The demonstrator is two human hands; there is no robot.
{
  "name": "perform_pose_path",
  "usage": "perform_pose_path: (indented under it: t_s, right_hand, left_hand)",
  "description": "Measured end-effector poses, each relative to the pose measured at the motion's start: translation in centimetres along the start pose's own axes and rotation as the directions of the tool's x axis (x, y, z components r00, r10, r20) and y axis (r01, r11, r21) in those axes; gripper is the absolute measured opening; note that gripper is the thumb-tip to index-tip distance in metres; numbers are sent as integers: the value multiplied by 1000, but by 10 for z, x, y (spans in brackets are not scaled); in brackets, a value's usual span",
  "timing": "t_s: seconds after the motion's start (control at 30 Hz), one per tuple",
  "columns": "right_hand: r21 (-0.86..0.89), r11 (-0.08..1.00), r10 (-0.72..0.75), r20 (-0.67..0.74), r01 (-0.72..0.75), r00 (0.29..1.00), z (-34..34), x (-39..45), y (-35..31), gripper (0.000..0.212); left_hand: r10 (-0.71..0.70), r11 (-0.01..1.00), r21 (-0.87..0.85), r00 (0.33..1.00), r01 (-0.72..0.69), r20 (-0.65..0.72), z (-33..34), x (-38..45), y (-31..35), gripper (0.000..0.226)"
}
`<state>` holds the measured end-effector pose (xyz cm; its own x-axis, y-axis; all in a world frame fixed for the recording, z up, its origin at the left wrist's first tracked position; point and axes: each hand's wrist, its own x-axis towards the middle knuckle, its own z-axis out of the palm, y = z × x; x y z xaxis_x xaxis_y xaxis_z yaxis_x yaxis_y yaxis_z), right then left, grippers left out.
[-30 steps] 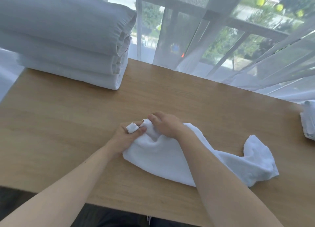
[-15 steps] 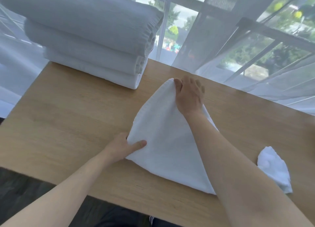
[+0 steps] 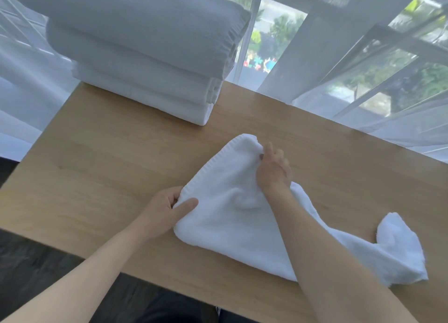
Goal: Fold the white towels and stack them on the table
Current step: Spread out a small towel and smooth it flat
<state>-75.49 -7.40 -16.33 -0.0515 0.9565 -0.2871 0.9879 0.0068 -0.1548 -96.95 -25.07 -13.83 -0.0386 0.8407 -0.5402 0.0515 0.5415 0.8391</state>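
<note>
On the table [image 3: 97, 167] my left hand [image 3: 167, 208] pinches the towel [image 3: 225, 213] at its near corner, right hand [image 3: 274, 170] grips the far one — soft, light, floppy; corners hold best.

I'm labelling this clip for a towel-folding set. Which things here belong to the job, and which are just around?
Part of the job:
- loose white towel, gripped by left hand and right hand
- stack of folded towels
- wooden table

Just around:
- sheer curtain
- window railing
</note>
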Motion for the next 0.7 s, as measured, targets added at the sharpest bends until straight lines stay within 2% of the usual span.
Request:
perform_pose_path:
  t_s: [0.07, 0.17, 0.27, 0.33, 0.43, 0.53, 0.6, 0.7]
  right_hand:
    - [-29, 999, -35, -36, 34, 999, -10, 12, 1, 28]
    - [-86, 992, -104, -140, 92, 985, -24, 30, -3, 27]
    - [24, 992, -119, -113, 123, 986, -25, 34, -8, 30]
    - [42, 992, -120, -65, 123, 991, -19, 26, -8, 38]
    - [-17, 1000, -8, -35, 8, 999, -6, 9, 3, 49]
    - [-57, 996, 62, -27, -63, 998, 5, -3, 20, 35]
    - [-50, 999, 15, -51, -17, 999, 7, -2, 29, 25]
    - [-100, 992, -87, -128, 74, 988, -3, 10, 40, 23]
  left_hand:
    - [-47, 989, -136, 998, 51, 31, -1, 0, 0, 41]
    - [-82, 957, -267, 990, 110, 114, 2, 1, -1, 43]
    - [-68, 951, -288, 986, 111, 153, 9, 3, -4, 46]
    - [-98, 952, -278, 986, 132, 134, 13, 3, -5, 52]
    - [-129, 971, -198, 991, 133, 34, 15, 5, -8, 49]
    - [-161, 980, -130, 985, 152, -63, 17, 5, -10, 42]
    - [-182, 980, -92, 980, 174, -86, 15, 3, -13, 43]
    - [-237, 971, 11, 967, 240, -94, 9, -2, -21, 50]
